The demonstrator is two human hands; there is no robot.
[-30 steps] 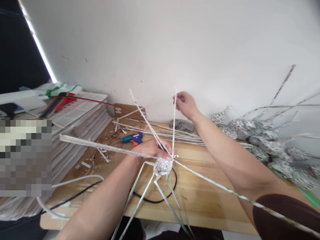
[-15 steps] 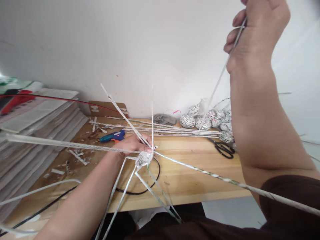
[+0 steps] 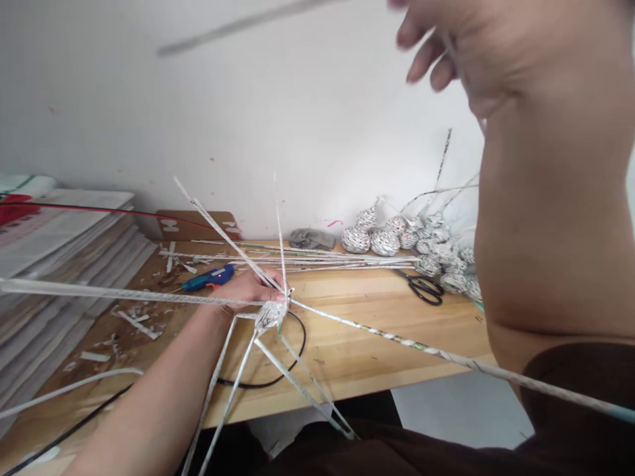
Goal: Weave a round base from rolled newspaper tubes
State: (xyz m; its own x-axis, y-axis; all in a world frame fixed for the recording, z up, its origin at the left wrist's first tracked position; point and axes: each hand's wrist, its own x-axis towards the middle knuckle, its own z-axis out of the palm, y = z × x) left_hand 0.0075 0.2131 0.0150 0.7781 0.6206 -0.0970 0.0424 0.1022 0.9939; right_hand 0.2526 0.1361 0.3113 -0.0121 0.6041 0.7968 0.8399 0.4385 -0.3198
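My left hand (image 3: 255,289) pinches a small woven paper piece (image 3: 271,316) above the table. Rolled paper sticks fan out from it: one points to the left, a few rise, several bend downward, and a long spotted stick (image 3: 391,337) runs to the lower right. High at the upper right is my right hand (image 3: 441,46), blurred and partly cut off by the frame, its fingers curled. A blurred paper stick (image 3: 238,28) slants across the top toward it, and part of a stick shows along its palm. The grip point itself is out of view.
Beyond my left hand lie a blue glue gun (image 3: 207,277) and a bundle of paper sticks (image 3: 317,259). Woven paper balls (image 3: 384,242) and black-handled scissors (image 3: 425,289) are at the right. A paper stack (image 3: 64,264) stands left, near scraps (image 3: 141,324) and a black cable (image 3: 297,357).
My right hand has moved higher and closer to the camera, and its stick has swung from pointing down to lying across the top. The left hand keeps its hold; the view has shifted slightly.
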